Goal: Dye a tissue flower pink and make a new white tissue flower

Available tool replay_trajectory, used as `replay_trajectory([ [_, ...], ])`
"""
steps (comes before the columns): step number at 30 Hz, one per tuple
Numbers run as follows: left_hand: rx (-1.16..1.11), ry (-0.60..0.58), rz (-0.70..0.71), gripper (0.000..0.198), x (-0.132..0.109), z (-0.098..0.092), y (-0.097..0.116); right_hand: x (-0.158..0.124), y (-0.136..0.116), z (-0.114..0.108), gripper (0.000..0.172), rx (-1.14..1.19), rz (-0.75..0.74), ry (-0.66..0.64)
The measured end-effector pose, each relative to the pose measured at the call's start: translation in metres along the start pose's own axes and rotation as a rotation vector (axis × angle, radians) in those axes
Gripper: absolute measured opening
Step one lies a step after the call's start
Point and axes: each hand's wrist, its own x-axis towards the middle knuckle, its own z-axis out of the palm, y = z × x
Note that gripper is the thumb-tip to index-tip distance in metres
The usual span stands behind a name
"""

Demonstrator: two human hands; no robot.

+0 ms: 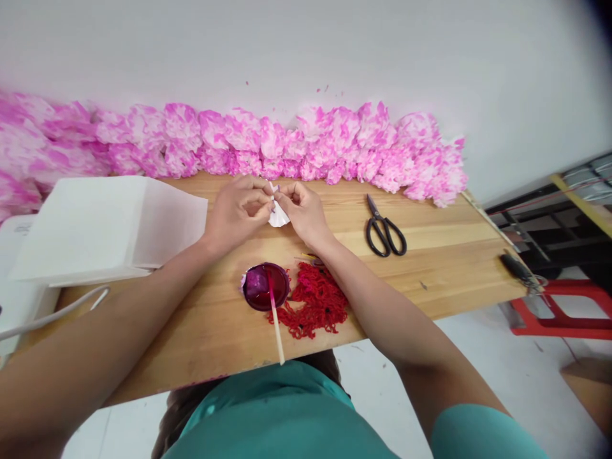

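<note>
L hand & R hand, fingers curled in, both pinch 1 pleated white piece over worktop, btwn flowers & bowl w/ 1 stick. Red yarn beside bowl; scissors to R.

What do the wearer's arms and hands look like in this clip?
The left hand and right hand are ungloved, with purplish marks at some fingertips. Both forearms are bare; a teal short sleeve shows on the right arm.

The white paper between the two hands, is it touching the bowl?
Apart. The head view shows bare table between the lower edge of the white paper and the bowl.
</note>
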Motion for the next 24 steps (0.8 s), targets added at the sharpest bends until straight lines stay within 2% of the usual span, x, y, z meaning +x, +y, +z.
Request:
replay_trajectory([
  [3, -0.098, -0.018, 0.033, 0.016, -0.0004, 0.0005, -0.0009, -0.0004, 0.0005, 0.0024, 0.019, 0.017, 0.007, -0.008],
  [8, -0.230, -0.042, -0.147, 0.018, 0.0000, 0.0032, -0.0059, -0.0008, -0.0021, 0.0036, 0.020, 0.023, 0.032, 0.002],
  [13, -0.335, -0.040, -0.199, 0.016, 0.0010, 0.0040, -0.0064, -0.0019, -0.0068, 0.0022, 0.019, -0.014, -0.007, 0.042],
  [19, -0.379, -0.016, -0.251, 0.013, 0.0013, 0.0031, -0.0045, -0.0005, -0.0072, 0.0014, 0.015, -0.123, -0.056, 0.066],
  [24, -0.391, -0.032, -0.310, 0.015, 0.0004, 0.0016, -0.0032, 0.0003, -0.0028, 0.0001, 0.013, -0.086, -0.011, 0.029],
])
